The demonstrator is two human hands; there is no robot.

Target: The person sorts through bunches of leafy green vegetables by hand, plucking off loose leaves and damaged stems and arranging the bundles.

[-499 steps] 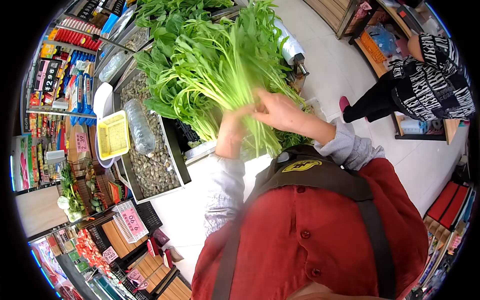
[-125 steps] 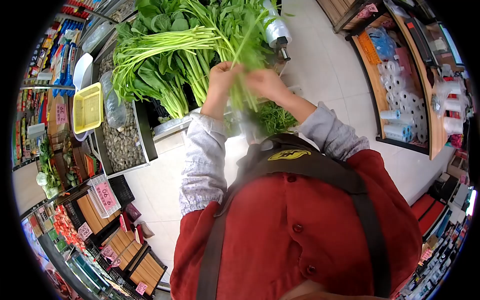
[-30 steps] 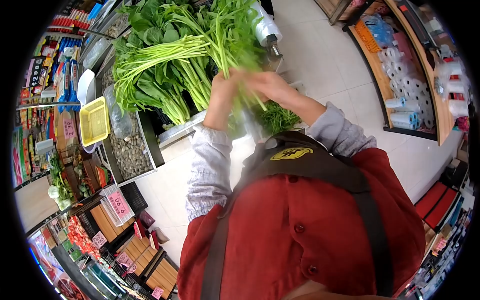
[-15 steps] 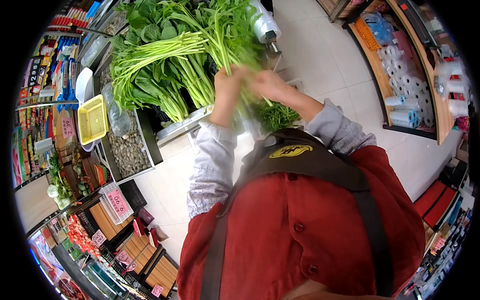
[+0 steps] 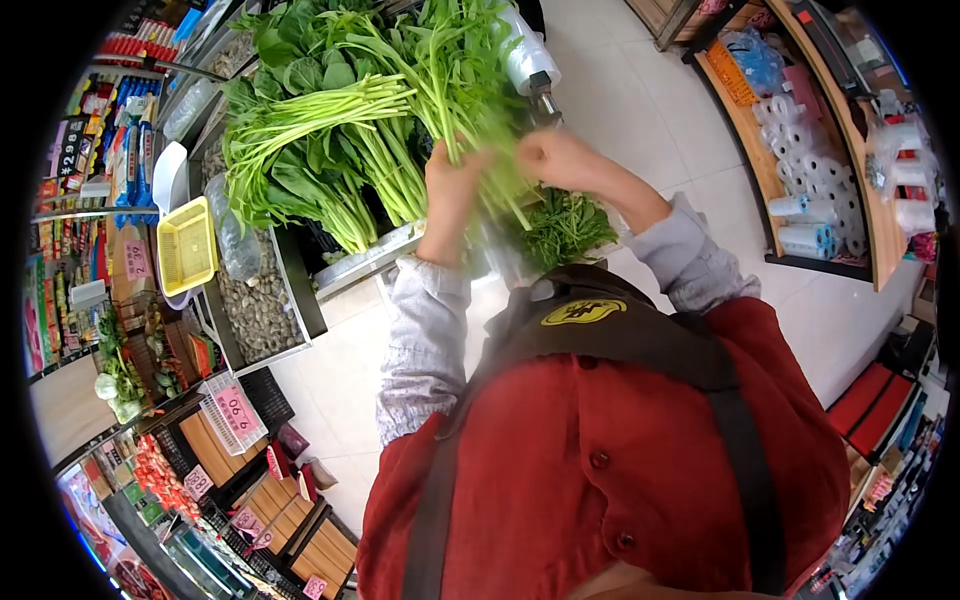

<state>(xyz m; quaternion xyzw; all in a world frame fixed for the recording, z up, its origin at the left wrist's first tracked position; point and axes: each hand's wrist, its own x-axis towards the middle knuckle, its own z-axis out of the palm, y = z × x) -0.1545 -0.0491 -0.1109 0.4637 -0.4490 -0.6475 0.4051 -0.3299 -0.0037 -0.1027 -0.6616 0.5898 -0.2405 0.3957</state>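
Observation:
My left hand (image 5: 453,185) is closed around a few leafy green stems (image 5: 508,192), whose tops blur with motion. To its right, my right hand (image 5: 555,157) is raised with curled fingers at the edge of the blurred leaves; what it pinches, if anything, is too small to make out. Bundles of long-stemmed greens (image 5: 350,100) lie heaped on the stand just beyond my hands. Below my right hand sits a pile of loose leafy sprigs (image 5: 568,228).
A roll of clear bags (image 5: 528,55) stands right of the greens. At left are a yellow basket (image 5: 187,245) and a metal tray of shellfish (image 5: 257,305). A shelf with bag rolls (image 5: 818,165) is at the right, priced goods at the left.
My right hand has moved right, away from my left hand, which stays around the stems. Earlier the two hands were close together. The person at the right in the oldest frame is gone.

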